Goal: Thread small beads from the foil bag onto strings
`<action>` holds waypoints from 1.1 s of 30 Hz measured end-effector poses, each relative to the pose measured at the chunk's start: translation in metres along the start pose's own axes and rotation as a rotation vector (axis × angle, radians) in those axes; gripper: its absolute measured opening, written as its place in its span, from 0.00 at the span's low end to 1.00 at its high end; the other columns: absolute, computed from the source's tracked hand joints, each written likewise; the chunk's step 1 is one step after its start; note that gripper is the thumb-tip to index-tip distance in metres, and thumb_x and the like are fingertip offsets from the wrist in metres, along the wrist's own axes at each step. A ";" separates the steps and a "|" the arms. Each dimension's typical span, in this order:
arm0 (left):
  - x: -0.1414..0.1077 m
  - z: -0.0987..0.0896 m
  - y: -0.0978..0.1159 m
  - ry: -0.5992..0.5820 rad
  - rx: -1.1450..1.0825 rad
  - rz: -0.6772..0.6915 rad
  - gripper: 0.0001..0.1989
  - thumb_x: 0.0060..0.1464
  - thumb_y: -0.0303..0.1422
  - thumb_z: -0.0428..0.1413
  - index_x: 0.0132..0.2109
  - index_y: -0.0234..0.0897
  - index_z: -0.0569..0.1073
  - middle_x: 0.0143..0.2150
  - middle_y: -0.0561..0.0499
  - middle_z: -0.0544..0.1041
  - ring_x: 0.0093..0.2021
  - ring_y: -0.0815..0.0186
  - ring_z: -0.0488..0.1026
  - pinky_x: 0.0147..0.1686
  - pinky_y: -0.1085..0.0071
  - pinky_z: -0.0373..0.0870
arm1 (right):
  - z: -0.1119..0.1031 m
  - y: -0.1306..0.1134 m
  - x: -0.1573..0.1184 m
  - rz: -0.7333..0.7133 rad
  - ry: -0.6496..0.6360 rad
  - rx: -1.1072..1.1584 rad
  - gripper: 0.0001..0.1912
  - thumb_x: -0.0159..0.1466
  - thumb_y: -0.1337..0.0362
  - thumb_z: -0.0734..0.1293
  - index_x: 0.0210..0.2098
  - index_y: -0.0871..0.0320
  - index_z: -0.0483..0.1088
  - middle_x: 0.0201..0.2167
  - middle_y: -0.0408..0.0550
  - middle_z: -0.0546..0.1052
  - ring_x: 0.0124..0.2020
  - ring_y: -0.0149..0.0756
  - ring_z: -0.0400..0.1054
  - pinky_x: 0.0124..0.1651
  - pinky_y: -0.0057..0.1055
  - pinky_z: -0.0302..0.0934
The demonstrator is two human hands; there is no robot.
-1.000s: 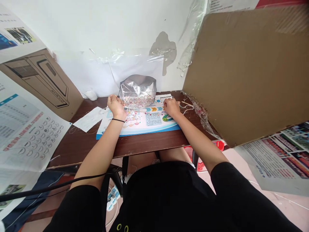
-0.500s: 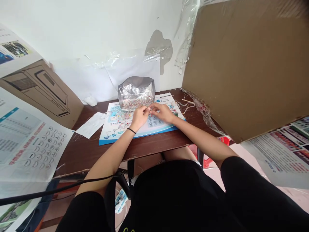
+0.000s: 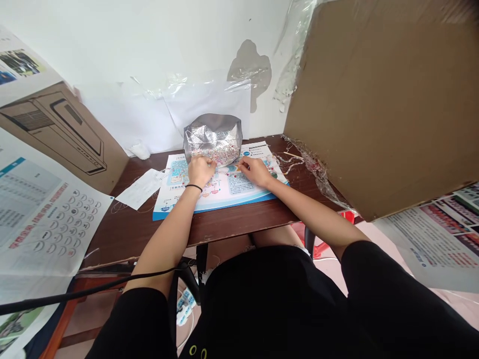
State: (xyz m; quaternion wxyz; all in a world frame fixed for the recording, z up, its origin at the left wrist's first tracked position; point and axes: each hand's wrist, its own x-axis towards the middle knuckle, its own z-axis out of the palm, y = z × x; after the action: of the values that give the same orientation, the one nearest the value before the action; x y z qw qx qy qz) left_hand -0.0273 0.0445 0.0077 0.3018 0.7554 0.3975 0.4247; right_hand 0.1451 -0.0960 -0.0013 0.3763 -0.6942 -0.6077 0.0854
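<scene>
A silvery open bag (image 3: pixel 213 133) holds many tiny coloured beads (image 3: pixel 220 153) along its lower edge. At its front left edge, my left hand (image 3: pixel 201 171) is closed with fingers bent downward; whatever the fingertips hold is hidden. Right of it and a short gap away, my right hand (image 3: pixel 256 172) pinches with thumb and forefinger. What sits in that pinch is too small to make out. Both hands are over a printed book (image 3: pixel 239 190) with blue edges, where several loose beads lie scattered.
The book lies on a dark brown table (image 3: pixel 224 223). White paper (image 3: pixel 140 189) is on the left, by a printed cardboard box (image 3: pixel 63 129). Tangled threads and a stick (image 3: pixel 294 156) lie to the right, before a large cardboard panel (image 3: pixel 374 99). A black cable (image 3: pixel 93 289) crosses at lower left.
My hands were together in front of the bag; now they are apart. The left hand has moved left to the bag's front edge, while the right stays nearly in place, still pinching.
</scene>
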 end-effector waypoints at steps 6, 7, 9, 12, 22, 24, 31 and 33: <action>0.000 0.012 -0.006 -0.021 0.106 0.026 0.15 0.41 0.23 0.67 0.16 0.41 0.71 0.25 0.49 0.61 0.43 0.53 0.65 0.56 0.56 0.64 | 0.001 -0.001 -0.001 -0.009 -0.027 -0.012 0.09 0.68 0.67 0.62 0.39 0.59 0.74 0.34 0.47 0.79 0.35 0.35 0.69 0.42 0.29 0.56; 0.000 0.013 -0.007 -0.018 0.101 0.024 0.16 0.41 0.23 0.66 0.16 0.41 0.70 0.24 0.49 0.60 0.43 0.53 0.65 0.56 0.56 0.64 | 0.001 -0.001 -0.001 -0.011 -0.034 -0.015 0.09 0.68 0.67 0.62 0.39 0.59 0.74 0.34 0.47 0.79 0.35 0.35 0.69 0.42 0.29 0.56; 0.000 0.013 -0.007 -0.020 0.109 0.023 0.17 0.42 0.21 0.64 0.16 0.41 0.69 0.24 0.50 0.59 0.44 0.53 0.66 0.56 0.56 0.64 | 0.003 0.001 0.000 -0.014 -0.042 -0.028 0.09 0.68 0.68 0.62 0.39 0.59 0.75 0.33 0.46 0.79 0.34 0.35 0.68 0.41 0.29 0.56; 0.000 0.009 -0.005 -0.012 0.107 0.040 0.17 0.45 0.19 0.62 0.17 0.40 0.67 0.24 0.50 0.60 0.44 0.54 0.67 0.54 0.59 0.65 | 0.004 0.002 0.001 -0.019 -0.039 -0.036 0.09 0.68 0.68 0.62 0.39 0.58 0.75 0.32 0.46 0.78 0.34 0.35 0.67 0.42 0.29 0.56; -0.022 0.018 0.047 -0.267 -0.782 -0.399 0.07 0.61 0.21 0.56 0.34 0.35 0.74 0.30 0.51 0.75 0.30 0.72 0.72 0.37 0.73 0.69 | -0.008 -0.001 0.001 0.041 0.021 0.039 0.07 0.65 0.67 0.62 0.31 0.57 0.69 0.29 0.43 0.75 0.29 0.32 0.63 0.38 0.29 0.56; -0.032 0.023 0.048 -0.377 -0.830 -0.475 0.07 0.60 0.19 0.57 0.35 0.33 0.74 0.30 0.51 0.77 0.30 0.73 0.73 0.38 0.73 0.70 | -0.010 -0.002 0.002 0.052 0.041 0.052 0.07 0.64 0.67 0.62 0.30 0.56 0.67 0.28 0.43 0.74 0.30 0.32 0.63 0.39 0.30 0.56; -0.042 0.031 0.035 -0.488 -0.835 -0.478 0.07 0.58 0.17 0.57 0.35 0.32 0.75 0.30 0.51 0.78 0.30 0.74 0.74 0.41 0.71 0.72 | -0.012 -0.009 0.001 0.061 0.050 0.195 0.07 0.64 0.65 0.62 0.28 0.56 0.66 0.29 0.44 0.76 0.29 0.32 0.62 0.38 0.30 0.56; -0.042 0.031 0.035 -0.487 -0.835 -0.474 0.07 0.57 0.18 0.59 0.35 0.32 0.75 0.31 0.51 0.78 0.30 0.73 0.74 0.41 0.70 0.72 | -0.011 -0.012 -0.001 0.055 0.039 0.216 0.07 0.63 0.65 0.63 0.28 0.56 0.67 0.30 0.44 0.77 0.29 0.31 0.62 0.38 0.30 0.56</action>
State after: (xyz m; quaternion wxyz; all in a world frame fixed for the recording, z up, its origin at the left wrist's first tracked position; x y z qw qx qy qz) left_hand -0.0012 -0.0123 0.0040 0.7475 0.5373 0.2728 0.2795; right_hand 0.1423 -0.1017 0.0139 0.4582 -0.6674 -0.5683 0.1474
